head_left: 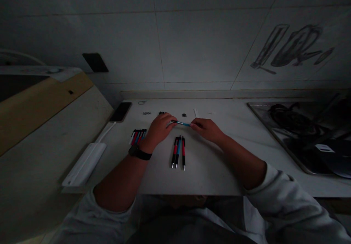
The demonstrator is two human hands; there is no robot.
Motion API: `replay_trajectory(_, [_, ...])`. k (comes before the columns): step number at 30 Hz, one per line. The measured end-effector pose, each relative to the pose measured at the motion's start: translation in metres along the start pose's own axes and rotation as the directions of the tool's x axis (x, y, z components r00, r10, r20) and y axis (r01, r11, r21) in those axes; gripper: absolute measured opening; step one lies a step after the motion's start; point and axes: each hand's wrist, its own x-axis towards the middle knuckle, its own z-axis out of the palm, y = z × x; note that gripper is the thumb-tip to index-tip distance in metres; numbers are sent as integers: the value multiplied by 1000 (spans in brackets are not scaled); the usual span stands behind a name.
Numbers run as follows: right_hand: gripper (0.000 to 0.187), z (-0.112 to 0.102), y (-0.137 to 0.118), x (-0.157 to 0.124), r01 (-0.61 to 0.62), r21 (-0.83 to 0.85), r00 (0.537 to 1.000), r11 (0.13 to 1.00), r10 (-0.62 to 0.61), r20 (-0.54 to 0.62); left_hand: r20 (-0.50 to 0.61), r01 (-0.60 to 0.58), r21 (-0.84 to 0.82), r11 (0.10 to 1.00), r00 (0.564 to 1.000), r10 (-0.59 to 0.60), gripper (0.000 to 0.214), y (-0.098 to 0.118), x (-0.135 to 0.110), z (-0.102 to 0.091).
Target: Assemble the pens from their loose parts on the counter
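Note:
My left hand (160, 129) and my right hand (207, 129) hold one blue pen (181, 123) between them, level above the white counter (208, 171). Left fingers pinch its dark end, right fingers pinch its blue end. A black watch (139, 152) sits on my left wrist. Three pens (178, 152), red, blue and red, lie side by side just below the hands. A row of several pen parts (138, 136) in red, blue and black lies left of my left hand.
Small dark parts (147, 113) and a white strip (195, 112) lie behind the hands. A phone (120, 111) lies at the counter's back left, a white power bank (85, 163) on its cable at the left edge. A stove top (296, 134) fills the right.

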Motion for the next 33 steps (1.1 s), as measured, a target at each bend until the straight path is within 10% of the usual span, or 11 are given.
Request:
replay_trajectory(9, [48, 0, 16, 8, -108, 468, 993, 877, 113, 17, -168, 7, -7, 1000, 986, -8, 10, -6, 0, -5])
replay_trajectory(22, [34, 6, 11, 5, -35, 268, 960, 963, 108, -260, -167, 28, -7, 1000, 986, -29, 9, -11, 0, 5])
replay_trajectory(33, [37, 13, 23, 8, -2, 418, 979, 909, 86, -182, -204, 33, -5, 999, 978, -33, 7, -11, 0, 3])
